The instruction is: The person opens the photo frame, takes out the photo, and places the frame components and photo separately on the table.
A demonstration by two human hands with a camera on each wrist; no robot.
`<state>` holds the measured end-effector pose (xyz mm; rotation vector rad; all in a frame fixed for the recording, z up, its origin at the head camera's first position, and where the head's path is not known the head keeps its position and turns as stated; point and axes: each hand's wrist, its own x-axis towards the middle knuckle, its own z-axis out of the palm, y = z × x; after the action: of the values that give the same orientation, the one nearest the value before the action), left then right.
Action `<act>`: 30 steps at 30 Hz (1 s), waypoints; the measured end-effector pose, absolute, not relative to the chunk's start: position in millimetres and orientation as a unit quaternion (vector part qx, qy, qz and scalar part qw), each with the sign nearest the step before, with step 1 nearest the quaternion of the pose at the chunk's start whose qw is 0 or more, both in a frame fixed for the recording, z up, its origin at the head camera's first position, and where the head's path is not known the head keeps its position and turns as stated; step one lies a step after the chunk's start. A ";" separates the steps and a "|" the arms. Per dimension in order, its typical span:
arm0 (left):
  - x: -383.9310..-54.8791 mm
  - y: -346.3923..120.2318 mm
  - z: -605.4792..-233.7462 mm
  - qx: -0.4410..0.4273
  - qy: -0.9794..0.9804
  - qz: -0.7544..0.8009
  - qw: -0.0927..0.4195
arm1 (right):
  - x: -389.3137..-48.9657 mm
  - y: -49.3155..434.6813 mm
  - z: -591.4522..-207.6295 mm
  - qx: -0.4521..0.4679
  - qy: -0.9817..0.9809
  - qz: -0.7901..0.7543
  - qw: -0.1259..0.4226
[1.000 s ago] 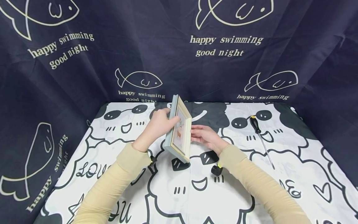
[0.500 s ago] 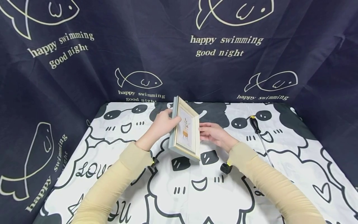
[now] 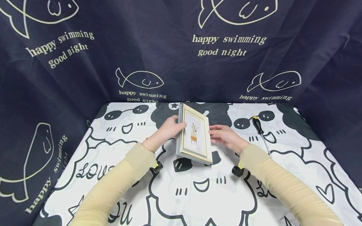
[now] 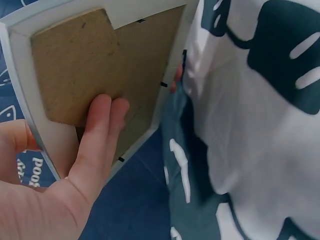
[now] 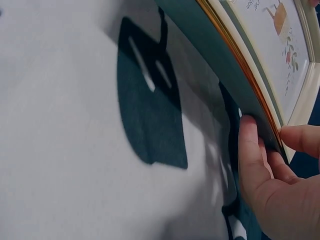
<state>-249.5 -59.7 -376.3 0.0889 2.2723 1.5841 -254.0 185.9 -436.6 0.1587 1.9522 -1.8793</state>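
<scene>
A picture frame (image 3: 195, 138) with a cream front, a grey-blue side and a plant print stands tilted between both hands in the head view. My left hand (image 3: 171, 127) grips its left edge, thumb over the front. In the left wrist view, fingers (image 4: 95, 130) of that hand lie against the brown backing board (image 4: 75, 65). At the opposite edge, my right hand (image 3: 226, 136) holds the frame. Fingertips (image 5: 295, 135) meet the frame's rim in the right wrist view, with other digits along its side.
A screwdriver (image 3: 258, 127) with a black and yellow handle lies on the right of the table, its shaft partly behind the right sleeve. The patterned white cloth (image 3: 169, 204) covers the table. A dark blue curtain (image 3: 181, 56) hangs behind it.
The picture frame has turned so its front shows more fully, and has shifted right and slightly down. The right hand has moved right with its edge; the left hand has followed a little.
</scene>
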 end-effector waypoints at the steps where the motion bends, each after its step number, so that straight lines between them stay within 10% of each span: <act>1: -249.7 -58.9 -378.0 0.029 0.802 0.565 0.189 | -254.0 187.4 -437.1 0.059 0.708 -0.671 0.211; 30: -260.6 -57.5 -433.6 -0.024 0.684 0.667 0.294 | -252.2 204.1 -448.7 0.041 0.771 -0.605 0.194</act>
<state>-260.6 -57.5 -433.6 -0.0639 1.8212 1.7759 -252.2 204.1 -448.7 0.1154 2.1612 -1.6979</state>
